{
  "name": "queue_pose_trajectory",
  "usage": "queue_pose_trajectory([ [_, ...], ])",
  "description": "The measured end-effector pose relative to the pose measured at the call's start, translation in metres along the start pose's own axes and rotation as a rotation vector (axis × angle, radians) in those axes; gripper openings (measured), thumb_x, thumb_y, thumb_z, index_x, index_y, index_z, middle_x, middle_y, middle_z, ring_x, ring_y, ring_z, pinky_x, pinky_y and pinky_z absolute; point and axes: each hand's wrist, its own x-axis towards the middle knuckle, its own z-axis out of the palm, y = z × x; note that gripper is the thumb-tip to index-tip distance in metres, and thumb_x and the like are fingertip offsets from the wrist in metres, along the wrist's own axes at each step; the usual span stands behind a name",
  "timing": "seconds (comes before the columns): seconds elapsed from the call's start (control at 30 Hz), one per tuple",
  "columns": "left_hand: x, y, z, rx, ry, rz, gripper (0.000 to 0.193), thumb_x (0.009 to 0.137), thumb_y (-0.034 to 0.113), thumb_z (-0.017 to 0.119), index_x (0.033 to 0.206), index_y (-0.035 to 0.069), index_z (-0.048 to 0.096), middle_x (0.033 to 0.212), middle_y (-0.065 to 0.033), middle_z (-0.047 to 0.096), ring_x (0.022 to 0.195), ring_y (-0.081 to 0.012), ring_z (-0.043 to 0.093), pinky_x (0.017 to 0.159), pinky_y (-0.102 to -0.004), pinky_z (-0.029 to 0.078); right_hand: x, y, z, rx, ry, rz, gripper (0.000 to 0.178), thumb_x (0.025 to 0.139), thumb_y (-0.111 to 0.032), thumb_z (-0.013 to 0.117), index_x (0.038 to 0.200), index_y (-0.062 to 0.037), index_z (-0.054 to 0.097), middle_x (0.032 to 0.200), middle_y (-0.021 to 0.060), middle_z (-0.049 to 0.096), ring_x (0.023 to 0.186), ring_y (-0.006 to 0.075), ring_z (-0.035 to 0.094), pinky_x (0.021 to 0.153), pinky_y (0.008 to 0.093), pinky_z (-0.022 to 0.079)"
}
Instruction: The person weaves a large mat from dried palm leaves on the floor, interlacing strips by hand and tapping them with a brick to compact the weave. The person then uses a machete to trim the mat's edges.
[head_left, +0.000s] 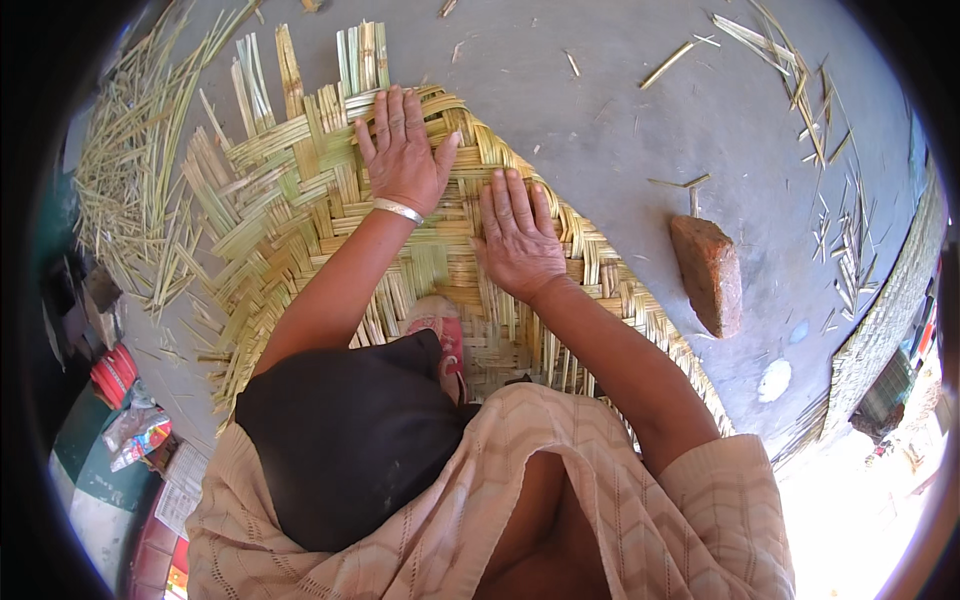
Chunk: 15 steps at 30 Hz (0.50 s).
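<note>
A woven reed mat (330,200) in green and straw tones lies on the grey floor beneath me. Loose strip ends (290,70) stick out past its far and left edges, while its right edge is folded over. Near the far corner my left hand (405,155), with a pale bracelet at the wrist, presses flat on the weave, fingers stretched. My right hand (520,235) lies palm down beside the folded right edge, fingers extended. Neither hand grips anything. One red-and-white shoe (448,345) rests on the mat between my arms.
A reddish brick (706,275) sits on the floor to the right. Loose reed strips (140,190) are heaped at the left, with more scraps (800,90) at the far right. Another mat-like woven piece (885,310) stands along the right rim. Crumpled wrappers (138,432) lie at the lower left.
</note>
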Motion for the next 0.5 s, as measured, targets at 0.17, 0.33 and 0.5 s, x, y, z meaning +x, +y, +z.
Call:
queue_pose_trajectory([
  [0.17,-0.006,-0.004,0.016,-0.024,0.06,0.002,0.075,0.099,0.05,0.036,0.153,-0.001,0.025,0.163,-0.0186,0.02,0.153,-0.0332,0.009,0.121,-0.054,0.0,0.001,0.001,-0.009,0.031,0.022,-0.002,0.073,0.092,-0.047,0.054,0.144,0.0027,0.043,0.158,0.0201,0.029,0.15,0.0343,0.017,0.122,0.0515,0.01],
  [0.33,-0.006,-0.006,0.026,-0.024,0.058,-0.024,0.075,0.1,0.052,0.033,0.155,0.001,0.023,0.164,-0.0167,0.018,0.153,-0.0312,0.007,0.121,-0.053,-0.001,0.002,-0.001,-0.029,0.141,-0.04,-0.005,0.07,0.092,-0.045,0.056,0.144,0.0016,0.044,0.157,0.0198,0.032,0.148,0.0362,0.023,0.121,0.0517,0.015],
  [0.5,-0.006,-0.009,0.032,-0.025,0.085,-0.009,0.075,0.1,0.052,0.03,0.155,0.002,0.022,0.164,-0.0155,0.017,0.153,-0.0302,0.007,0.122,-0.0521,-0.001,-0.021,0.043,-0.093,0.309,0.127,-0.076,0.072,0.088,-0.034,0.068,0.146,-0.0018,0.041,0.156,0.0195,0.033,0.147,0.0389,0.026,0.12,0.0523,0.019],
])
